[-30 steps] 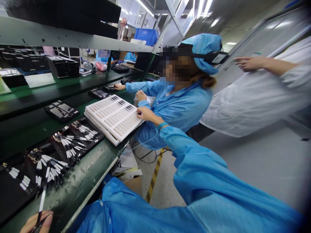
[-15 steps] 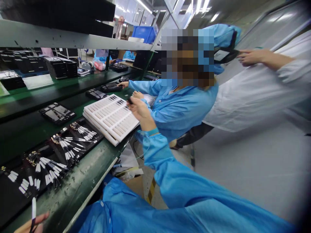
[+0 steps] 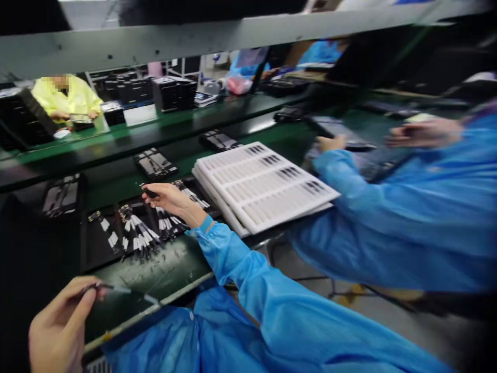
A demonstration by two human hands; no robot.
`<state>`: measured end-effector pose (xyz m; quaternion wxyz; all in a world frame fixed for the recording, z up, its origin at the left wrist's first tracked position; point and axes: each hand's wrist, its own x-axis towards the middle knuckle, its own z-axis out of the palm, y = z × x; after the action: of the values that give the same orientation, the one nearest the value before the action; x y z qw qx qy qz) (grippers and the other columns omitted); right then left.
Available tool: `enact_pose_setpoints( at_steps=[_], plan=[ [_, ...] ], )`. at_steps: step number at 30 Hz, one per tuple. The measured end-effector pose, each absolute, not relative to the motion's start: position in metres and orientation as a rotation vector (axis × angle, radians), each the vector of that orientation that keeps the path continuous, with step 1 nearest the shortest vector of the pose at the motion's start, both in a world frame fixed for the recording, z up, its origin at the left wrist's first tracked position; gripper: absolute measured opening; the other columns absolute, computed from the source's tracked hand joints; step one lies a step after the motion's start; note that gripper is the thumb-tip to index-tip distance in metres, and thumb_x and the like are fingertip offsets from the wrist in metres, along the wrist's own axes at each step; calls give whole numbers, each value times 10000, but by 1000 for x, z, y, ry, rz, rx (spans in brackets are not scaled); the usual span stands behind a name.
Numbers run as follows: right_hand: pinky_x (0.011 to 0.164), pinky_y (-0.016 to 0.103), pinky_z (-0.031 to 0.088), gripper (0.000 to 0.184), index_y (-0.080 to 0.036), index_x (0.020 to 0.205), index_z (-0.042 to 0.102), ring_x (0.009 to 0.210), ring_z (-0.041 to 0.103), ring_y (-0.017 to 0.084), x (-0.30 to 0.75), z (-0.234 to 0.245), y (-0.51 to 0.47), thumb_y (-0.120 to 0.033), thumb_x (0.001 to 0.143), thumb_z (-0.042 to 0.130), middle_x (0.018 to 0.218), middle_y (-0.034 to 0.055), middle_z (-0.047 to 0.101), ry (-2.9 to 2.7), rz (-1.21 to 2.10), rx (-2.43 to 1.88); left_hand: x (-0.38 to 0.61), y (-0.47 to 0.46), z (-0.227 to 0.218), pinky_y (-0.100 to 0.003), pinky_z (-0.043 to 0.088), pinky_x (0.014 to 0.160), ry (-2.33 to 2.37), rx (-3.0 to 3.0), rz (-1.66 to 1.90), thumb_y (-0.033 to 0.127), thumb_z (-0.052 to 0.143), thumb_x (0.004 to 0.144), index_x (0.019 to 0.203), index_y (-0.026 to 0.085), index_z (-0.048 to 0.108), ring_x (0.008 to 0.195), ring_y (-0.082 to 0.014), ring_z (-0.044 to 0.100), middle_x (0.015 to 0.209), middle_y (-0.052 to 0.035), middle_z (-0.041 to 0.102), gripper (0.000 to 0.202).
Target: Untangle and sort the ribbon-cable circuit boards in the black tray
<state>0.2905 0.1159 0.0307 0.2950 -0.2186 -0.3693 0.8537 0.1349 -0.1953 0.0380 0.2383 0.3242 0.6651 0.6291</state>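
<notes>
My right hand [image 3: 166, 199] reaches over a black tray [image 3: 128, 230] of small flex strips with white tabs, pinching a small dark part between thumb and fingers. My left hand [image 3: 58, 324] is at the lower left, fingers closed on a thin strip [image 3: 120, 290] with a white tab that points right over the bench edge. A stack of white slotted trays [image 3: 264, 186] lies just right of my right hand, with dark parts in some slots.
A co-worker in a blue coat [image 3: 407, 207] sits at my right, hands on the green bench [image 3: 163, 269]. Black trays [image 3: 155, 163] ride the belt behind. A person in yellow [image 3: 66, 98] works across the line. A grey shelf [image 3: 194, 36] runs overhead.
My head has turned left toward the bench. My right hand left the white trays and moved left over the black tray with a small dark part. My left hand rose into view with its strip.
</notes>
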Motion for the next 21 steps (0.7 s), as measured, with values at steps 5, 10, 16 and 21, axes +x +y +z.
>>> enact_pose_setpoints(
  at_steps=[5, 10, 16, 21],
  plan=[
    [498, 219, 474, 181, -120, 990, 723, 648, 637, 134, 276, 8, 110, -272, 903, 770, 809, 54, 721, -1051, 2320, -534, 134, -140, 50, -214, 600, 661, 1640, 771, 1706, 367, 970, 728, 1055, 194, 848, 668, -142, 714, 780, -37, 785, 390],
    [429, 202, 397, 399, -160, 1022, 661, 600, 576, 106, 283, -6, 99, -352, 768, 901, 795, -7, 655, -1227, 2274, -507, 124, -84, 38, -231, 565, 653, 1519, 867, 1656, 318, 920, 754, 1093, 154, 832, 645, -139, 689, 720, -33, 756, 386],
    [453, 200, 395, 428, -189, 1003, 581, 580, 568, 102, 288, -17, 94, -464, 813, 848, 742, -24, 656, -1502, 2091, -519, 122, -43, 17, -244, 538, 624, 1457, 962, 1613, 301, 877, 759, 1100, 153, 833, 600, -133, 651, 680, -15, 733, 374],
    [487, 217, 390, 354, -193, 1032, 592, 618, 552, 105, 287, -23, 89, -447, 873, 783, 826, 2, 693, -1705, 1925, -494, 125, -41, 4, -240, 513, 589, 1591, 1044, 1571, 284, 798, 781, 920, 171, 856, 584, -131, 630, 650, -6, 711, 189]
  ],
)
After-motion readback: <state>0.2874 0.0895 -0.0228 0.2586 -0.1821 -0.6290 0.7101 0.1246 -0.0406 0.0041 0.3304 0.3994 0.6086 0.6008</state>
